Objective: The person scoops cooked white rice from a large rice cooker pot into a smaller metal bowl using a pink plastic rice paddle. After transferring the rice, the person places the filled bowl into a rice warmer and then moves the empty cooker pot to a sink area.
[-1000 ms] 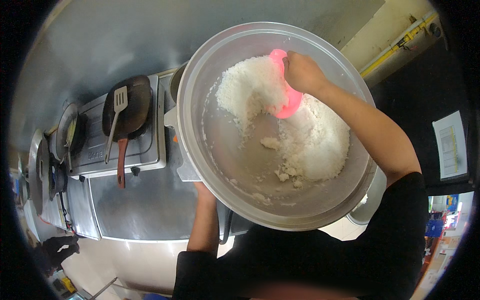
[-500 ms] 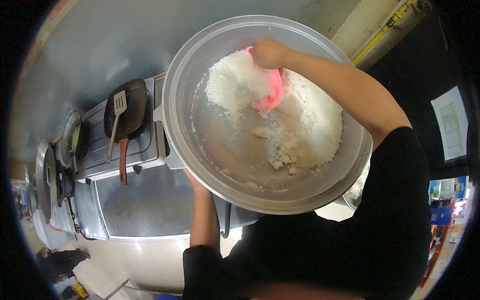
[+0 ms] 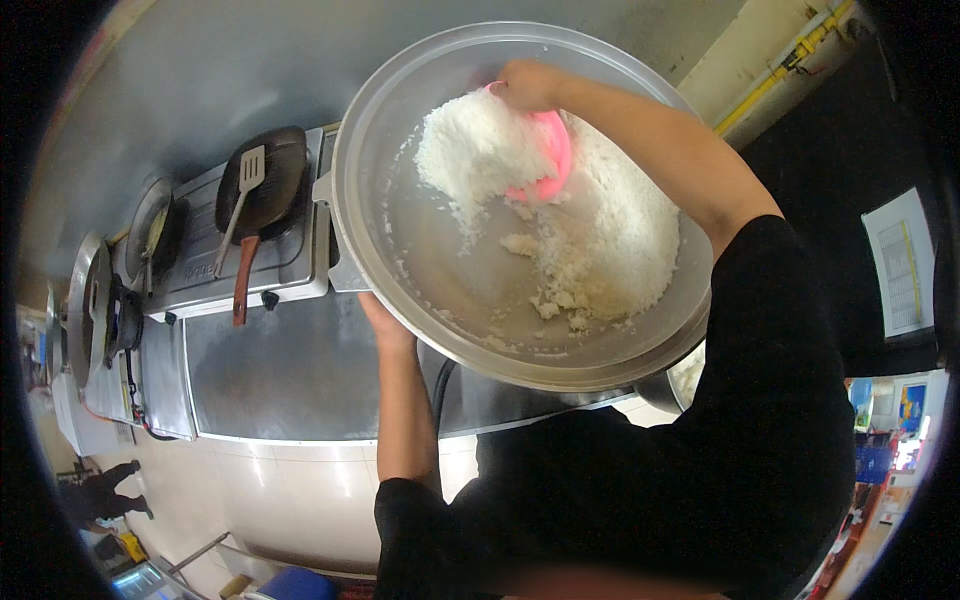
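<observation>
A large metal pot point(image 3: 440, 270) leans toward me, cooked white rice point(image 3: 630, 230) heaped along its right side. Inside it, my right hand point(image 3: 528, 85) is closed on the rim of a pink plastic bowl point(image 3: 556, 155). A mound of rice point(image 3: 470, 145) lies at the bowl's left side, and loose clumps are scattered lower in the pot. My left hand point(image 3: 383, 318) is at the pot's lower left, just below its side handle point(image 3: 347, 276), holding the pot. The pot hides the left fingers.
Left of the pot, a stove point(image 3: 290, 278) bears a dark grill pan point(image 3: 270, 190) with a slotted turner point(image 3: 250, 175) across it. More pans point(image 3: 90, 310) stand farther left. Another container point(image 3: 688, 375) with white contents shows at the lower right. A person point(image 3: 105, 492) is in the far lower left.
The pot appears slightly higher in view and more tilted. My right hand and the pink bowl have shifted slightly up, and the rice mound beside the bowl looks fuller.
</observation>
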Demonstrator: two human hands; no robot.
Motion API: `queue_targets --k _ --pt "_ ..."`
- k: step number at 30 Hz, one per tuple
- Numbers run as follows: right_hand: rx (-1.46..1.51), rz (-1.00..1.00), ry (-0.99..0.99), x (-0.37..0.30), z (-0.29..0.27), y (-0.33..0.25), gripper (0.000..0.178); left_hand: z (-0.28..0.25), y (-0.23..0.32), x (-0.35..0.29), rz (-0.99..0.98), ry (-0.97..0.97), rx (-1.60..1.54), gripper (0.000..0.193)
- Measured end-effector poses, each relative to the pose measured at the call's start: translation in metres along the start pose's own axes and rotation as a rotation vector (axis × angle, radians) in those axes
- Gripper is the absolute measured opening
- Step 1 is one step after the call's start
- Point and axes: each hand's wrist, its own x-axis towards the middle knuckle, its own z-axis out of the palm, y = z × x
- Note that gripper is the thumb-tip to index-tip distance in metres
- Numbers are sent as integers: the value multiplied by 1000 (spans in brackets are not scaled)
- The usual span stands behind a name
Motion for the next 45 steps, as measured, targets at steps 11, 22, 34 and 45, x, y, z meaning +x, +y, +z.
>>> queue_targets --k 11,22,34,45 --pt "96 -16 33 2 25 -9 44 2 3 -3 -35 28 -239 46" --pt "598 29 -208 -13 39 -43 53 -5 15 -7 66 -7 320 48" --pt "319 -173 -389 2 51 -63 67 -41 38 -153 -111 558 528 45" --pt "1010 -81 -315 -52 -35 -35 60 -61 49 -292 -8 405 1156 15"
